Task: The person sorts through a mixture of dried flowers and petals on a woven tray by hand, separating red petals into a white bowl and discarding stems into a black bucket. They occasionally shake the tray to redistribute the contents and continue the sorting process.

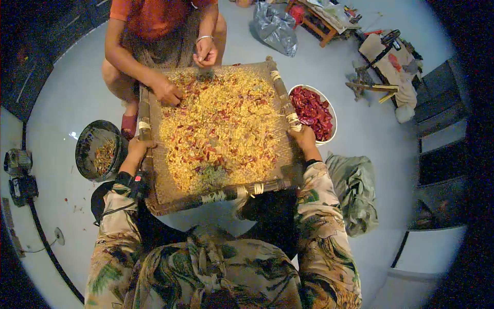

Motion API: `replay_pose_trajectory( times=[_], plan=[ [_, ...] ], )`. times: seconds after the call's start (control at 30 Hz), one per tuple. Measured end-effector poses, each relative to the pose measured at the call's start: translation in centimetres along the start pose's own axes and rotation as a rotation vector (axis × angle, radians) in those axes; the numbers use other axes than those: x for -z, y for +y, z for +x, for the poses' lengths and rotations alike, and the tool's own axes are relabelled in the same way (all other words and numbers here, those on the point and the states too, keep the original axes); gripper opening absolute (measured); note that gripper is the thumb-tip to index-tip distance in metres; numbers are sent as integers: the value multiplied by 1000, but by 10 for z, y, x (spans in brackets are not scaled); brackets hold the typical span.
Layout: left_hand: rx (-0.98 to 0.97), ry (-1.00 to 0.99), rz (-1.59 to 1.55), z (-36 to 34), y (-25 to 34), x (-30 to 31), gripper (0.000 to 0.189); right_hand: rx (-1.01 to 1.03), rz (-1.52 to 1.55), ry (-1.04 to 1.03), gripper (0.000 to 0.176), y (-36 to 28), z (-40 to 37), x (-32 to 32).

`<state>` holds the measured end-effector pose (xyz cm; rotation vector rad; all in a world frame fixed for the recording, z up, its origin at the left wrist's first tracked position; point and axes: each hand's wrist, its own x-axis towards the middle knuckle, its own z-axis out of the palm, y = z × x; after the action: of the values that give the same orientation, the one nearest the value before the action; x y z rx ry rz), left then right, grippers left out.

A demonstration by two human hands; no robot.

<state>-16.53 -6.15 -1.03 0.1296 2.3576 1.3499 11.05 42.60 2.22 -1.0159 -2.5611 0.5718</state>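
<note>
head view | looks forward, steeply down | arm's-reach close | edges dark, perhaps lens-cropped

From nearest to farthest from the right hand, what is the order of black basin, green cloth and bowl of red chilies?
1. Bowl of red chilies, just beside the right hand.
2. Green cloth, right side, on the floor.
3. Black basin, across on the left.

woven tray (160,183) x1 | wht bowl (335,117) x1 | blk basin (86,150) x1 | grn cloth (356,191) x1 | gry bag (277,30) x1 | co-worker (154,19) x1

Grey bag (276,30), apparently plastic
</note>
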Motion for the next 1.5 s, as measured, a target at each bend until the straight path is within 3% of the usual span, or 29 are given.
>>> replay_pose_trajectory(
  times=[0.17, 0.27, 0.37, 0.4, 0.47, 0.57, 0.67, 0.77, 0.8, 0.87, 0.97, 1.07, 1.1, 1.13, 1.17, 1.23, 1.27, 1.3, 1.37, 1.4, 1.43, 1.5],
  plan=[
    [-54, 44, 128, 14, -15, 0, 30, -142, -41, -43, 42, -24, -9, 14],
    [-2, 83, 59, -14, 27, -1, 29, -131, -132, 62, 41, -13, -2, 1],
    [-142, 172, 323, 28, -29, -3, 27, -82, -133, 14, 39, -23, -8, 13],
    [-121, 130, 236, 21, -22, -2, 27, -66, -235, 70, 38, -21, -9, 9],
    [-76, 39, 64, -1, 2, -1, 28, -81, -140, 90, 37, -23, -15, 11],
    [70, 15, 75, 0, 5, -1, 29, -52, -61, 98, 36, -24, -17, 13],
    [29, 195, 341, 40, -63, -14, 28, -76, -43, 73, 34, -25, -13, 15],
    [-143, 169, 144, 2, -15, -8, 28, -104, -99, 95, 33, -20, -12, 5],
    [-167, 229, 255, -5, -10, -7, 31, -99, -131, 116, 33, -16, -11, 4],
    [-183, 151, 272, 23, -45, -7, 30, -77, -165, 123, 32, -28, -15, 6],
    [-124, 144, 206, 22, -35, -13, 24, -80, -167, 183, 33, -28, -27, 13],
    [25, 190, 74, -24, 11, -17, 21, -71, -45, 168, 34, -21, -25, 35],
    [-242, 158, 71, -33, 19, -22, 21, -84, 8, 156, 35, -19, -25, 49],
    [-210, 168, 59, -27, 7, -30, 20, -167, -77, 154, 39, -13, -22, 53],
    [-173, 172, 50, -21, -4, -40, 20, -106, -105, 194, 40, -9, -21, 48],
    [-140, 71, -1, -37, 29, -16, 17, 2, -176, 256, 42, -13, -34, 39],
    [-130, 85, -135, -16, 6, -12, 14, -24, -22, 238, 44, -19, -38, 35],
    [-357, 50, -297, -13, 11, -8, 16, 76, 17, 254, 42, -36, -45, 42],
    [-229, 42, -55, -27, 1, -15, 21, 29, 109, 230, 36, -22, -42, 51],
    [-262, 96, 78, -38, 7, -26, 23, 7, 139, 179, 32, -10, -35, 60],
    [-302, 151, 205, -46, 14, -39, 25, -123, -47, 168, 33, -25, -35, 77],
    [-259, 127, 7, -62, 37, -34, 24, -199, 63, 165, 37, -4, -31, 65]
  ],
)
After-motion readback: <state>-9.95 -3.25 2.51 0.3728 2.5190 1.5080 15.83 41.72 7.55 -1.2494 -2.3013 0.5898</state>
